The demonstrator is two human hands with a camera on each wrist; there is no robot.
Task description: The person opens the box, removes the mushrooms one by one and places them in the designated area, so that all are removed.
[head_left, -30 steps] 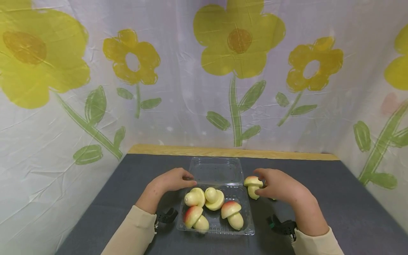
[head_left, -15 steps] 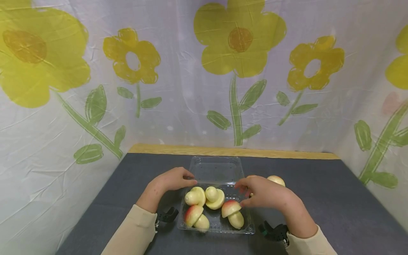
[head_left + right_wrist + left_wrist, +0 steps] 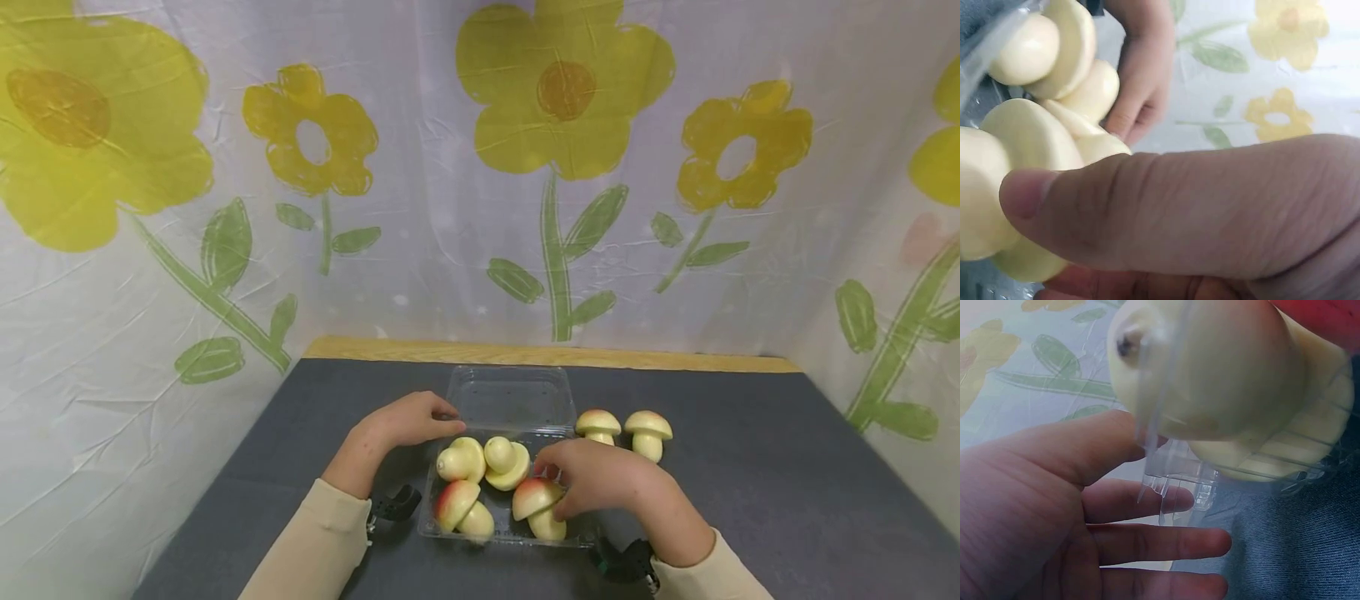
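My right hand (image 3: 600,475) grips a yellow mushroom (image 3: 534,497) with a red-tinged cap at the right side of a clear plastic box (image 3: 517,542). In the right wrist view the thumb (image 3: 1072,206) lies on that mushroom's pale surface, fingers on its far side and partly hidden. Three more mushrooms sit in the box: one at the back left (image 3: 459,460), one at the back middle (image 3: 507,462) and one at the front left (image 3: 463,508). At the box's back left corner is my left hand (image 3: 408,419). Its thumb touches the plastic edge, the other fingers extended.
The box's clear lid (image 3: 510,396) lies folded back behind it. Right of the box, two mushrooms (image 3: 597,423) (image 3: 648,433) stand on the dark tabletop (image 3: 750,483). A flowered curtain (image 3: 420,250) hangs beyond the table's wooden back edge (image 3: 675,361).
My right hand has moved left and toward me, from the loose mushrooms to the one in the box. That mushroom has shifted slightly left. My left hand has stayed in place.
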